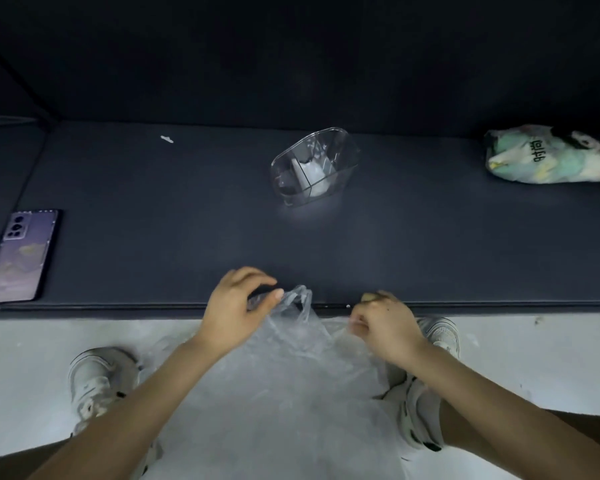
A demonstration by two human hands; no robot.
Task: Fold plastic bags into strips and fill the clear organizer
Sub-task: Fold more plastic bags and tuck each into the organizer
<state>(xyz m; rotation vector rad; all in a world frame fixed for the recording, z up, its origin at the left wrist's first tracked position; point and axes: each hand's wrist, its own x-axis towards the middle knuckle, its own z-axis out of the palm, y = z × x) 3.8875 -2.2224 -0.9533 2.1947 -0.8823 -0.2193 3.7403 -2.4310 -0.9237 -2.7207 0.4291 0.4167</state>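
A thin, see-through plastic bag point(291, 382) hangs in front of me, over the table's near edge and down past my legs. My left hand point(238, 311) pinches one handle of it at the table's edge. My right hand point(383, 327) is closed on the other handle, a little to the right. The clear organizer point(314, 166) stands at the middle of the dark table point(153, 209), well beyond both hands. A white folded bag lies in one of its compartments.
A phone point(20, 256) lies face down at the table's left edge. A stuffed printed bag point(551, 155) lies at the far right. A small white scrap point(167, 139) lies at the back left. My two shoes stand on the pale floor below.
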